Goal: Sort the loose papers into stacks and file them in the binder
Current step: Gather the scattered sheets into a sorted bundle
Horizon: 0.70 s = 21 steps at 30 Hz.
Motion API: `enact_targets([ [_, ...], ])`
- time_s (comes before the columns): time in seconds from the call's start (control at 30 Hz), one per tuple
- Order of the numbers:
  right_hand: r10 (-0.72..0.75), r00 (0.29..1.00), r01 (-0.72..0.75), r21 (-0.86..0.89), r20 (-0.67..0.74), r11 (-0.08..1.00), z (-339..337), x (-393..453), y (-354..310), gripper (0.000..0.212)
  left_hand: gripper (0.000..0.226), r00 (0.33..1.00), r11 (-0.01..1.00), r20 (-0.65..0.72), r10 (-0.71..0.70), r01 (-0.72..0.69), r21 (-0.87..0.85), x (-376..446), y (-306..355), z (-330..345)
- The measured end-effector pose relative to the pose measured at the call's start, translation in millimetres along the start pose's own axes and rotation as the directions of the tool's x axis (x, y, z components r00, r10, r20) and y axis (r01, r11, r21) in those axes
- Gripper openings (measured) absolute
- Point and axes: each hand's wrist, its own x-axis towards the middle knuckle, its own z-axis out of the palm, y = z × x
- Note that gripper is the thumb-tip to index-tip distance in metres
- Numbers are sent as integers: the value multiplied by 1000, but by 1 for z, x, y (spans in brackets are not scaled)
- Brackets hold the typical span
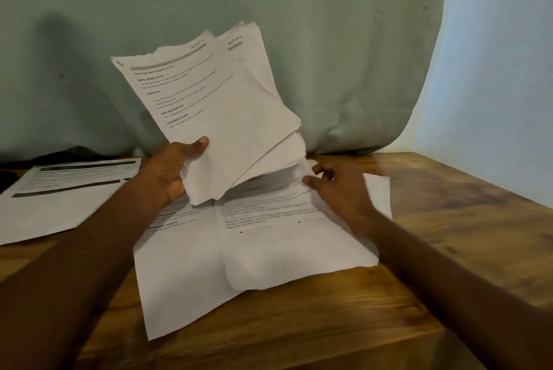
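My left hand [173, 167] grips a thick sheaf of printed papers [221, 100] by its lower left corner, thumb on top, holding it tilted up above the table. My right hand [338, 187] pinches the edge of a lower sheet [294, 170] that hangs from the bottom of the sheaf. Under both hands, several loose printed sheets [254, 253] lie overlapping on the wooden table [434, 250]. Another printed paper [59, 190] lies flat at the left. No binder is visible.
A pale green cloth [299, 10] hangs behind the table. A light blue wall [502, 70] stands at the right. The table's front edge runs along the bottom of the view, and something dark [7, 178] sits at the far left.
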Motion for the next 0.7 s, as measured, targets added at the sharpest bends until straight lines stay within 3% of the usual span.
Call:
enact_targets([
  [0.07, -16, 980, -9, 128, 196, 992, 8, -9, -12, 8, 40, 1000, 1000, 12, -6, 6, 10, 1, 0, -1],
  [0.13, -46, 915, -54, 234, 402, 971, 11, -13, -20, 12, 35, 1000, 1000, 14, -5, 5, -1, 1, 1, 0],
  [0.17, -57, 905, -51, 242, 421, 969, 11, -11, -21, 14, 35, 1000, 1000, 11, 0, 0, -8, 1, 1, 0],
  [0.23, -68, 956, 33, 128, 285, 991, 8, -1, -11, 12, 36, 1000, 1000, 10, 2, -2, 6, 2, 0, 0],
  [0.3, -115, 991, 130, -258, 72, 957, -5, 15, 9, 11, 40, 1000, 999, 25, -13, 13, 35, 3, -3, 0],
  [0.33, -121, 993, 110, -458, 5, 882, -16, 20, 18, 12, 42, 999, 999, 32, -24, 22, 40, 3, -5, -1],
  [0.4, -31, 997, -16, -624, -64, 781, -41, 27, 32, 18, 43, 999, 999, 31, -37, 36, 40, 3, -8, -1],
  [0.47, 117, 993, -78, -654, 16, 752, -55, 30, 40, 38, 43, 999, 999, 31, -42, 41, 29, 2, -10, -1],
  [0.57, 202, 951, 41, -741, 235, 670, -49, 24, 40, 78, 40, 998, 999, 38, -49, 48, 15, 2, -12, 1],
  [0.7, 244, 931, 35, -733, 270, 679, -36, 18, 36, 84, 36, 997, 999, 54, -50, 50, 15, 2, -14, 5],
])
